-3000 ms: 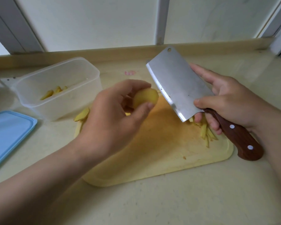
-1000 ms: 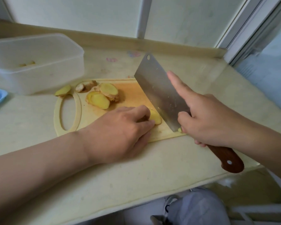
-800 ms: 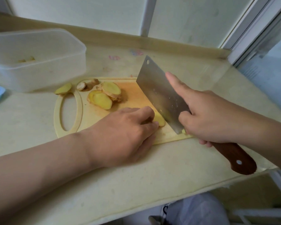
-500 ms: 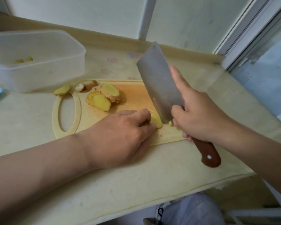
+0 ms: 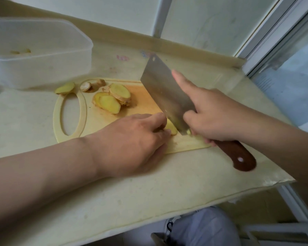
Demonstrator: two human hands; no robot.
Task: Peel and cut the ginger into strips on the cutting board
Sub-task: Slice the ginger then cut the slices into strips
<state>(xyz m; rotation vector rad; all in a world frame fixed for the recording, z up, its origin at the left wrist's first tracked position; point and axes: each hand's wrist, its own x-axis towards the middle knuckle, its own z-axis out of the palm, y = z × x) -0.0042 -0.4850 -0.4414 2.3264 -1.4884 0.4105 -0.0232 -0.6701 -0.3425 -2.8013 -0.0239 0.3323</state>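
A yellow cutting board (image 5: 96,125) lies on the counter. My left hand (image 5: 132,141) presses a peeled ginger piece (image 5: 172,128) down on the board's near edge, fingertips curled over it. My right hand (image 5: 213,114) grips a cleaver (image 5: 165,93) by its brown wooden handle (image 5: 238,157), index finger stretched along the blade's side. The blade's edge rests down on the board right against the ginger's right end. Several ginger slices (image 5: 112,100) lie stacked further back on the board. A few cut bits under the blade are mostly hidden.
A clear plastic tub (image 5: 37,50) with a few ginger pieces stands at the back left. One ginger slice (image 5: 65,88) and peel scraps (image 5: 92,85) lie by the board's handle hole. The counter's front edge (image 5: 185,208) runs close below my arms; a window frame is at right.
Three seconds ago my left hand held the ginger up in the air. It now pins it on the board. The cleaver rose half a second ago and has come back down beside the ginger.
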